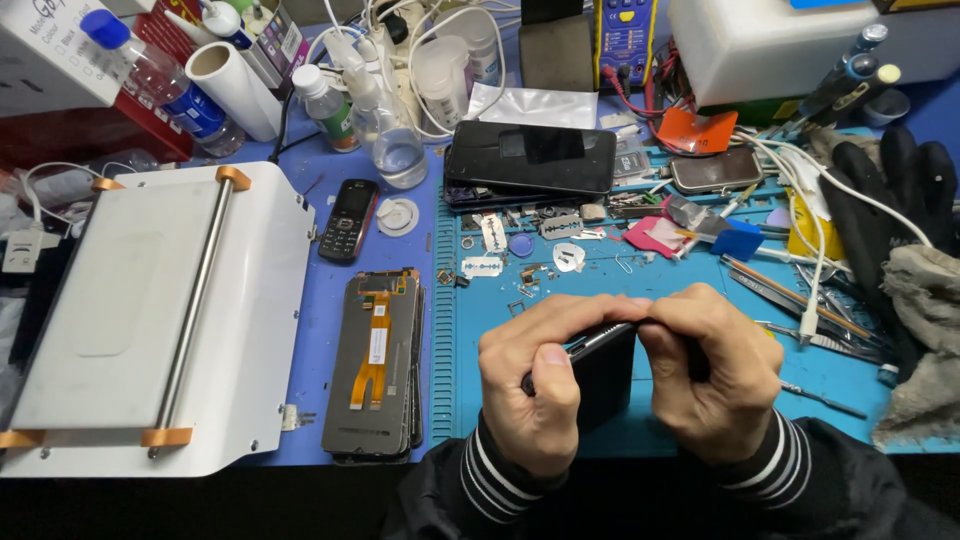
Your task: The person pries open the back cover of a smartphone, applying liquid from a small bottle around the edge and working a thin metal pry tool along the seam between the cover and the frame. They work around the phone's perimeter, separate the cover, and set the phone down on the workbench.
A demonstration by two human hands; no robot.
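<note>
On the mat (700, 420): you hold a phone (600, 365).
Left hand (535, 385): grip clamped on the phone.
Right hand (715, 375): clamped on its top edge.
Progress: the phone looks unopened yet.

Blue-covered worktop (320, 210) seen from above, overlaid at centre and right by a lighter turquoise ribbed work mat (560, 290). A large white flat-topped machine with a steel roller bar (150, 320) occupies the left side. Lighting is even and bright; walls, floor and windows lie outside the view.
</note>
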